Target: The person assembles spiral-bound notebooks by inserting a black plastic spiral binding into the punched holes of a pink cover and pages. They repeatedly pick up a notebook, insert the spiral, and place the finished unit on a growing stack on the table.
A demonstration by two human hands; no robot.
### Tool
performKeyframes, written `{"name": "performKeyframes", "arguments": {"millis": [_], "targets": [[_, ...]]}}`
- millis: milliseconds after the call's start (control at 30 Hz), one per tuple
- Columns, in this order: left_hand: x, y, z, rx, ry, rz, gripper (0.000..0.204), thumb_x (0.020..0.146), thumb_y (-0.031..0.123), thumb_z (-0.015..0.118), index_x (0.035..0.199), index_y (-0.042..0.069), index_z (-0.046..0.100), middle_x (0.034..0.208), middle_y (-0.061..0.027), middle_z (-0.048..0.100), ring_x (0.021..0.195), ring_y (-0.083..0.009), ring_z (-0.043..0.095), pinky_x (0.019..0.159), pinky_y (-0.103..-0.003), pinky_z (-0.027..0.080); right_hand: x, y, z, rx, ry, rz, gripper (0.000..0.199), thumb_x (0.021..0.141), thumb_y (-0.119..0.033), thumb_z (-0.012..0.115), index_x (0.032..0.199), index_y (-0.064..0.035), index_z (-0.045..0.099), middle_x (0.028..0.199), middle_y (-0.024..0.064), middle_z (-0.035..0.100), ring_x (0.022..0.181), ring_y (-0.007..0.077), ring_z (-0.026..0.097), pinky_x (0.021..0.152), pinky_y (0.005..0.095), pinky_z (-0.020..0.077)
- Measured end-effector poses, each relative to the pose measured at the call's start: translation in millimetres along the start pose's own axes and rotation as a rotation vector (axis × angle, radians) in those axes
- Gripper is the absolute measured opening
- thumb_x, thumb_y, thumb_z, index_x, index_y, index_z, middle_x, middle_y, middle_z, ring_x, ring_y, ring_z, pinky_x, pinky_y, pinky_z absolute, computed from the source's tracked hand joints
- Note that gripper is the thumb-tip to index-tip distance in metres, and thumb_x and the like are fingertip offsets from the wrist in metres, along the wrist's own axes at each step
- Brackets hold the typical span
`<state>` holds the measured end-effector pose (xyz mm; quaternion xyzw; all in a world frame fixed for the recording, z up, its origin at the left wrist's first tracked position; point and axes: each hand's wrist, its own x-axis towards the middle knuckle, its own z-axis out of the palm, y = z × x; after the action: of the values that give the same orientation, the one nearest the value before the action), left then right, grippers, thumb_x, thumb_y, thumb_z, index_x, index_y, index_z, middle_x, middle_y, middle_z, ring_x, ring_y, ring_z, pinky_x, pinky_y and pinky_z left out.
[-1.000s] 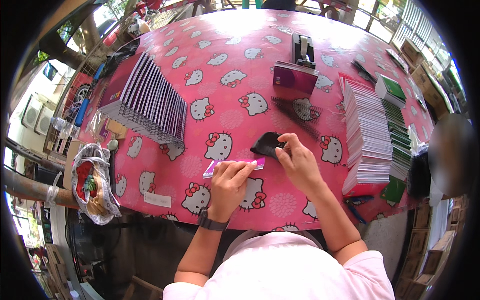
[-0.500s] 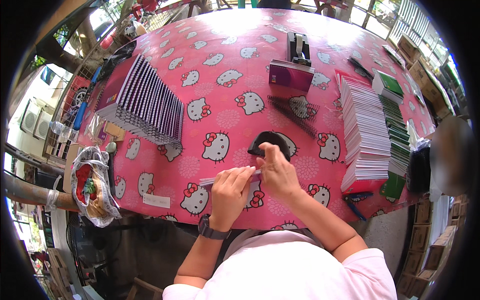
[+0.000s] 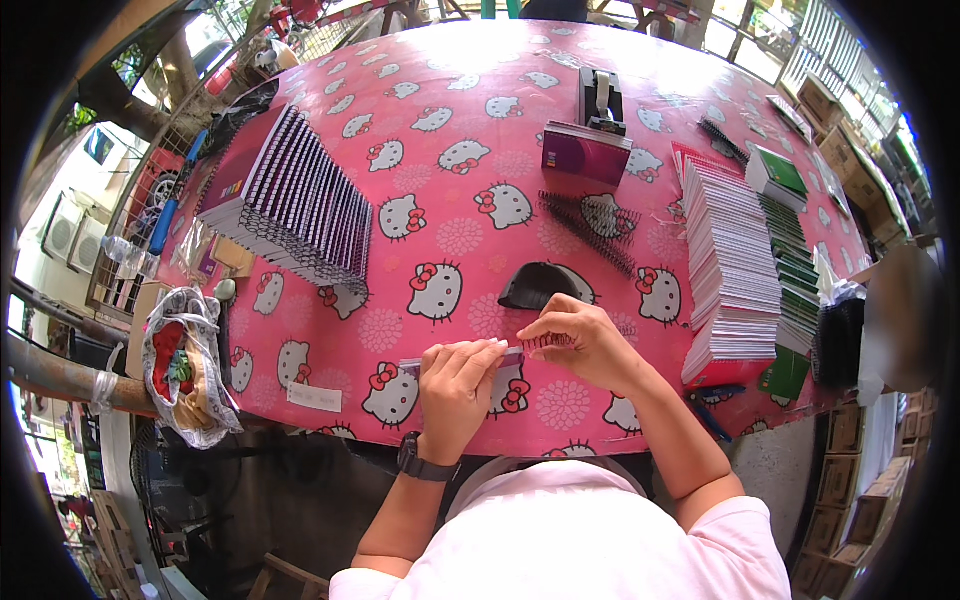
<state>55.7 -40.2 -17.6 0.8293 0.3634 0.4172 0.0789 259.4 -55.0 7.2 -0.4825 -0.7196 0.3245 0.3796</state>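
My left hand (image 3: pixel 460 385), with a dark watch on its wrist, is closed over a thin notebook (image 3: pixel 512 356) seen nearly edge-on near the table's front. Most of the notebook is hidden by the hand. My right hand (image 3: pixel 590 345) pinches a short dark spiral coil (image 3: pixel 545 342) at the notebook's right end; whether the coil is threaded into the pages I cannot tell. Just beyond the fingers sits a black curved object (image 3: pixel 540 286), its kind unclear. Loose black spiral coils (image 3: pixel 590 235) lie farther off.
Spiral-bound notebooks (image 3: pixel 290 200) stand stacked at left. On the right are a long row of red-covered notebooks (image 3: pixel 730 270), green ones (image 3: pixel 795 300) and blue-handled pliers (image 3: pixel 712 410). A tape dispenser (image 3: pixel 602 100) stands behind purple notebooks (image 3: pixel 585 152). A cloth-filled bag (image 3: pixel 185 365) hangs at the left edge.
My right hand has shifted right and down from beside the black curved object, its fingers now pinching a coil that shows plainly. My left hand stays nearly in place on the notebook.
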Motion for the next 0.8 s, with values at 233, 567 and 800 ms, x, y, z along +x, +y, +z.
{"name": "performKeyframes", "arguments": {"millis": [233, 567, 800], "targets": [[3.8, 3.5, -4.1, -0.036, -0.009, -0.028, 0.015, 0.076, 0.006, 0.07, 0.091, 0.009, 0.069, 0.087, -0.0041, 0.068, 0.082, -0.0194, 0.063, 0.075, -0.032, 0.043, 1.3, 4.5, -5.0, 0.011, -0.187, -0.058, 0.02, 0.084, -0.005, 0.063, 0.104, -0.0038, 0.064, 0.085, 0.0113, 0.056, 0.079, 0.0268, 0.058, 0.07, 0.0369, 0.0473], [4.3, 10.9, -3.7, -0.022, -0.083, -0.135, 0.023, 0.069, 0.017, 0.076, 0.089, 0.012, 0.067, 0.086, -0.0024, 0.066, 0.083, -0.0183, 0.06, 0.078, -0.033, 0.036, -2.5, -5.6, -11.9, -0.068, -0.304, 0.052, 0.045, 0.086, -0.007, 0.06, 0.129, -0.0078, 0.045, 0.1, 0.0149, 0.055, 0.082, 0.0296, 0.059, 0.073, 0.0405, 0.0479], [5.7, 17.0, -4.3, -0.015, -0.084, -0.122, 0.017, 0.073, 0.022, 0.074, 0.085, 0.013, 0.066, 0.085, 0.0005, 0.065, 0.083, -0.017, 0.058, 0.081, -0.036, 0.032, -2.2, -16.5, 0.6, 0.097, -0.198, 0.112, 0.044, 0.087, -0.009, 0.06, 0.128, -0.0085, 0.045, 0.076, 0.0128, 0.059, 0.073, 0.0292, 0.06, 0.07, 0.0382, 0.0481]]}}
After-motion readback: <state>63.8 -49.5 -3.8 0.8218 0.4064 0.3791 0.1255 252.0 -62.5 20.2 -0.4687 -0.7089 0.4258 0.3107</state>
